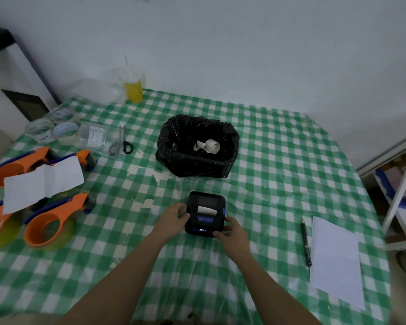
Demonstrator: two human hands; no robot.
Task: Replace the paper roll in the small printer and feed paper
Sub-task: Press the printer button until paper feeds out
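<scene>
both my hands on the printer [205,213] — left hand [171,219] gripping its left side, right hand [232,233] fingers on the front corner — paper [204,209] poking out.

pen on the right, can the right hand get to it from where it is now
Probably yes. The right hand rests on the printer, and only bare tablecloth lies between it and the pen; the paper sheet lies beyond.
</scene>
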